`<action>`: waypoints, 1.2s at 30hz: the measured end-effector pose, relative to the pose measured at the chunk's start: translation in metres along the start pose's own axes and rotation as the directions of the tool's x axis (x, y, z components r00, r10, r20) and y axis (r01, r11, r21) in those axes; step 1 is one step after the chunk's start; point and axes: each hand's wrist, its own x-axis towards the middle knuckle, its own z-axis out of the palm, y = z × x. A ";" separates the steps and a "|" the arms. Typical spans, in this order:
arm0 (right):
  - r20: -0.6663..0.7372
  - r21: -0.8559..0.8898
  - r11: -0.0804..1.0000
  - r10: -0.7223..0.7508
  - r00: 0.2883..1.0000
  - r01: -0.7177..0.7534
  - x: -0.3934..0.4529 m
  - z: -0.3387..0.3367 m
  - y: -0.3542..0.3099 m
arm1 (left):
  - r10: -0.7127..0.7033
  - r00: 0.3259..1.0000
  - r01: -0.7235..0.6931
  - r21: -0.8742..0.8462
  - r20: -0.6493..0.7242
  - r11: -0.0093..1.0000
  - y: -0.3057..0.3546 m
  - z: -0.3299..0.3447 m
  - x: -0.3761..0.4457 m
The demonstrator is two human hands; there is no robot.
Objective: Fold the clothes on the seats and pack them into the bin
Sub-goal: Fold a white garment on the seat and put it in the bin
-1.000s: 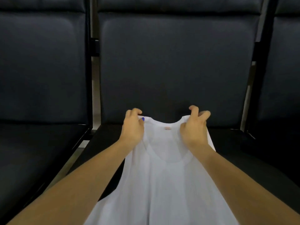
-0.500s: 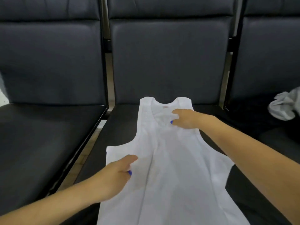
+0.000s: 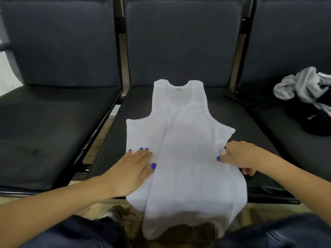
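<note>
A white tank top [image 3: 180,140] is laid flat on the middle seat [image 3: 250,126], neckline toward the backrest and hem hanging over the front edge of the seat. The garment lies between the two hands and under both of them.

The left hand [image 3: 133,169] is laid palm down on the left side panel of the tank top, below the armhole. Its grip is spread: the fingers [image 3: 141,154] are held straight and flat against the cloth, with the thumb extended toward the garment's centre. Nothing is pinched by this hand.

The right hand [image 3: 238,156] is placed at the right side seam, just below the right armhole. Its grip is closed on the cloth: a small bunch of white fabric is pinched between thumb and forefinger, and the remaining fingers are curled under the edge of the garment, against the seat.

Soft creases are seen running lengthwise down the tank top from the neckline, between the two hands. The upper half, with both straps, lies beyond the hands, well apart from either.

To the right of the right hand, on the neighbouring seat [image 3: 286,140], a heap of clothes [image 3: 308,97] in grey, white and black is noted, unfolded. The seat to the left of the left hand [image 3: 44,122] is dark and padded like the others.
</note>
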 end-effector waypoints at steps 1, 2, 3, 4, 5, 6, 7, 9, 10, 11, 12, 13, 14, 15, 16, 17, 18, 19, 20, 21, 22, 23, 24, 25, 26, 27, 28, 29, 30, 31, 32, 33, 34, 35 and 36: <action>-0.016 0.051 0.999 -0.005 1.000 0.006 0.000 0.001 0.002 | 0.019 1.000 -0.019 0.055 0.008 0.998 -0.002 0.001 -0.004; -0.051 0.077 0.997 -0.006 0.999 0.010 0.000 0.002 0.003 | 0.038 0.999 -0.040 0.107 0.018 0.993 -0.004 0.002 -0.007; -0.084 0.103 0.995 -0.003 0.996 0.012 0.000 0.002 0.006 | 0.059 0.998 -0.062 0.142 0.026 0.988 -0.005 0.001 -0.010; -0.106 0.156 0.988 0.004 0.994 0.013 0.000 0.002 0.008 | 0.079 0.996 -0.084 0.168 0.034 0.982 -0.007 0.000 -0.013; -0.115 0.253 0.968 0.017 0.993 0.012 0.000 0.002 0.012 | 0.103 0.994 -0.109 0.192 0.041 0.975 -0.010 -0.002 -0.015; -0.122 0.377 0.926 0.035 0.992 0.014 0.000 0.002 0.016 | 0.125 0.991 -0.133 0.206 0.053 0.969 -0.015 -0.003 -0.016; -0.134 0.505 0.863 0.058 0.989 0.018 -0.002 0.001 0.020 | 0.143 0.987 -0.156 0.215 0.075 0.964 -0.019 -0.004 -0.017; -0.147 0.719 0.694 0.107 0.983 0.032 -0.006 0.001 0.026 | 0.161 0.980 -0.185 0.234 0.118 0.954 -0.029 -0.005 -0.018; -0.133 0.807 0.590 0.122 0.984 0.036 -0.007 0.001 0.029 | 0.165 0.977 -0.196 0.254 0.136 0.947 -0.036 -0.006 -0.018; -0.096 0.882 0.471 0.134 0.986 0.022 -0.009 0.001 0.031 | 0.177 0.974 -0.211 0.275 0.141 0.938 -0.042 -0.005 -0.019; -0.047 0.937 0.349 0.141 0.989 -0.006 -0.011 0.001 0.033 | 0.195 0.973 -0.224 0.285 0.126 0.932 -0.048 -0.005 -0.020; -0.004 0.968 0.249 0.142 0.990 -0.032 -0.013 0.001 0.036 | 0.223 0.971 -0.238 0.285 0.085 0.928 -0.054 -0.005 -0.022; 0.023 0.979 0.195 0.151 0.988 -0.052 -0.015 0.001 0.039 | 0.249 0.968 -0.249 0.282 0.037 0.927 -0.061 -0.005 -0.024; 0.033 0.980 0.189 0.165 0.986 -0.064 -0.016 0.002 0.041 | 0.262 0.965 -0.255 0.284 0.011 0.924 -0.066 -0.005 -0.028; 0.024 0.976 0.210 0.187 0.982 -0.064 -0.016 0.003 0.045 | 0.266 0.964 -0.258 0.284 0.014 0.923 -0.071 -0.006 -0.031; 0.000 0.967 0.250 0.217 0.976 -0.055 -0.016 0.003 0.049 | 0.272 0.962 -0.268 0.280 0.026 0.922 -0.075 -0.007 -0.034; -0.034 0.950 0.310 0.249 0.968 -0.046 -0.016 0.003 0.053 | 0.271 0.962 -0.271 0.270 0.038 0.924 -0.078 -0.008 -0.036; -0.066 0.918 0.392 0.278 0.958 -0.050 -0.015 0.002 0.058 | 0.267 0.963 -0.268 0.256 0.039 0.929 -0.080 -0.009 -0.037; -0.089 0.870 0.487 0.297 0.951 -0.070 -0.015 0.000 0.063 | 0.247 0.968 -0.251 0.238 0.047 0.938 -0.081 -0.010 -0.039; -0.099 0.811 0.577 0.299 0.949 -0.097 -0.015 -0.002 0.067 | 0.218 0.973 -0.229 0.221 0.071 0.948 -0.082 -0.014 -0.040; -0.087 0.755 0.644 0.281 0.956 -0.120 -0.015 -0.004 0.070 | 0.176 0.977 -0.198 0.215 0.118 0.956 -0.081 -0.019 -0.043; -0.049 0.717 0.682 0.252 0.966 -0.142 -0.016 -0.006 0.073 | 0.132 0.977 -0.167 0.219 0.168 0.961 -0.079 -0.023 -0.044; 0.002 0.695 0.700 0.225 0.974 -0.163 -0.015 -0.007 0.073 | 0.097 0.974 -0.144 0.232 0.203 0.962 -0.077 -0.028 -0.045; 0.049 0.672 0.718 0.204 0.978 -0.183 -0.017 -0.009 0.072 | 0.075 0.971 -0.132 0.250 0.226 0.959 -0.074 -0.031 -0.046; 0.083 0.640 0.743 0.187 0.979 -0.196 -0.018 -0.010 0.070 | 0.061 0.970 -0.123 0.258 0.235 0.958 -0.071 -0.034 -0.045; 0.096 0.615 0.764 0.174 0.980 -0.195 -0.019 -0.012 0.069 | 0.045 0.974 -0.100 0.244 0.220 0.965 -0.066 -0.036 -0.045; 0.088 0.609 0.772 0.163 0.983 -0.183 -0.018 -0.012 0.069 | 0.031 0.984 -0.068 0.208 0.178 0.976 -0.062 -0.038 -0.044; 0.075 0.620 0.768 0.149 0.986 -0.164 -0.015 -0.013 0.068 | 0.021 0.992 -0.042 0.174 0.124 0.984 -0.056 -0.042 -0.042; 0.062 0.644 0.752 0.131 0.989 -0.140 -0.013 -0.013 0.066 | 0.026 0.998 -0.036 0.162 0.065 0.986 -0.051 -0.044 -0.039; 0.051 0.674 0.728 0.120 0.992 -0.123 -0.010 -0.013 0.062 | 0.042 0.999 -0.042 0.178 0.006 0.983 -0.046 -0.046 -0.034; 0.047 0.697 0.708 0.113 0.992 -0.114 -0.005 -0.012 0.059 | 0.057 0.997 -0.046 0.220 -0.044 0.974 -0.041 -0.046 -0.028; 0.042 0.716 0.691 0.108 0.993 -0.106 0.000 -0.011 0.056 | 0.061 0.995 -0.039 0.270 -0.076 0.962 -0.037 -0.046 -0.022; 0.038 0.733 0.673 0.102 0.994 -0.097 0.007 -0.009 0.055 | 0.056 0.994 -0.026 0.307 -0.089 0.951 -0.035 -0.044 -0.014; 0.024 0.754 0.652 0.103 0.994 -0.086 0.015 -0.006 0.053 | 0.044 0.995 -0.012 0.319 -0.095 0.948 -0.033 -0.041 -0.006; 0.000 0.772 0.632 0.107 0.994 -0.068 0.021 -0.005 0.051 | 0.031 0.994 0.003 0.313 -0.103 0.950 -0.032 -0.036 0.003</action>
